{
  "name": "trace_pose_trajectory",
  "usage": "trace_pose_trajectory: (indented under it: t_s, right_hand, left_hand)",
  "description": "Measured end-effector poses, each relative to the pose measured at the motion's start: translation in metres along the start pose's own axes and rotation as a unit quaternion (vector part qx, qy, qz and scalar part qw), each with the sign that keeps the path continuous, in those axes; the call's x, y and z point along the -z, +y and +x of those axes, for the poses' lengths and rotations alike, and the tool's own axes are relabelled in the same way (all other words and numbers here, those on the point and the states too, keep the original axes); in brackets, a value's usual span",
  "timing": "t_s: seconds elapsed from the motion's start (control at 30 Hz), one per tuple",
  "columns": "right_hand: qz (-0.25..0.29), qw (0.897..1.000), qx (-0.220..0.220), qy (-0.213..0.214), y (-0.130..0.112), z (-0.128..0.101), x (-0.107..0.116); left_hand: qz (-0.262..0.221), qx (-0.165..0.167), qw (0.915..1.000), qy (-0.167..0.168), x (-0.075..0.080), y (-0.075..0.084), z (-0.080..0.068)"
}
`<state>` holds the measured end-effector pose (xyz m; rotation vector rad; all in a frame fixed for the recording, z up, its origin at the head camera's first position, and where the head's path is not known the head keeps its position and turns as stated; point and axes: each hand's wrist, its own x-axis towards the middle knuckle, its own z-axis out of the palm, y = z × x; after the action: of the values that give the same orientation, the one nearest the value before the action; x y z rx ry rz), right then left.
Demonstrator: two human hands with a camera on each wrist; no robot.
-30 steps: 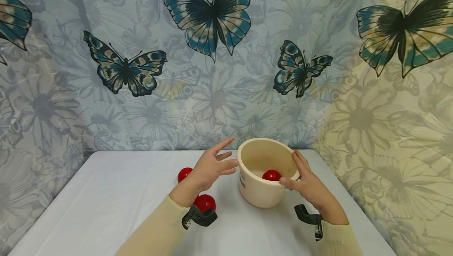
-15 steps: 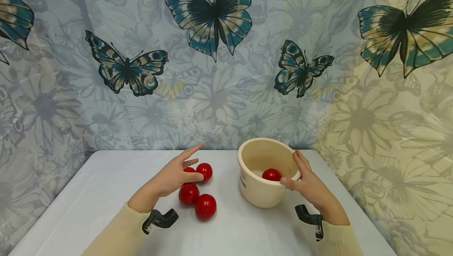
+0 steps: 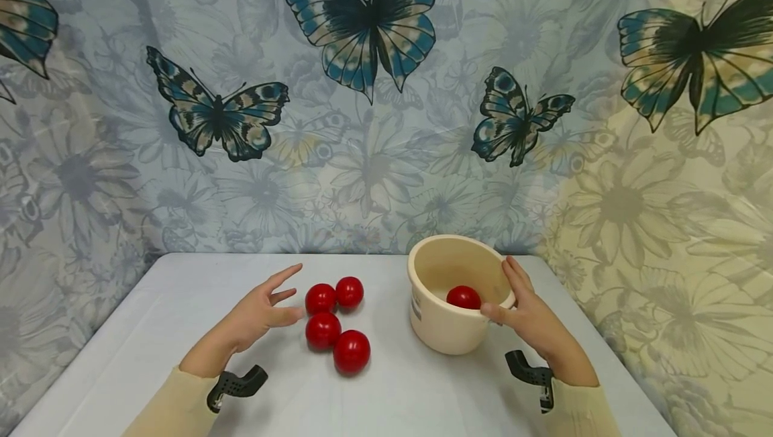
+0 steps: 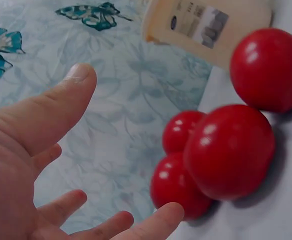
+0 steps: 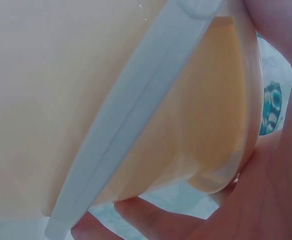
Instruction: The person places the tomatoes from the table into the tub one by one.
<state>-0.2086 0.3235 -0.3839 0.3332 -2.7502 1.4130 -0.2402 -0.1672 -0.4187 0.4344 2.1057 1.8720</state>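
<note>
Head view: smooth cream bucket (image 3: 445, 329); four glossy round red balls (image 3: 323, 329).

The red balls (image 3: 335, 319) look like glossy smooth plastic, the cream bucket (image 3: 449, 303) is matt plastic, table (image 3: 181, 329) has a smooth white cloth, printed fabric backdrop (image 3: 362, 121) behind.
</note>
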Motion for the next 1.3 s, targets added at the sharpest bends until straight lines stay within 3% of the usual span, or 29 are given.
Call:
trace_pose_trajectory:
  t_s: [0.33,0.73,0.93,1.3]
  right_hand:
    - [0.009,1.0,-0.003,0.001,0.0,0.0,0.0]
    - [0.009,1.0,-0.001,0.001,0.002,0.0,-0.001]
    - [0.001,1.0,-0.001,0.002,0.002,0.0,0.0]
    - [0.001,1.0,-0.001,-0.003,0.002,0.001,0.0]
  left_hand:
    - [-0.073,0.006,0.9973,-0.004,-0.003,-0.044,-0.001]
    - [-0.079,0.007,0.9966,-0.019,-0.016,-0.064,-0.003]
    - [-0.006,-0.018,0.9998,-0.001,-0.023,-0.065,0.0]
    - [0.098,-0.064,0.9928,0.024,-0.035,-0.066,0.005]
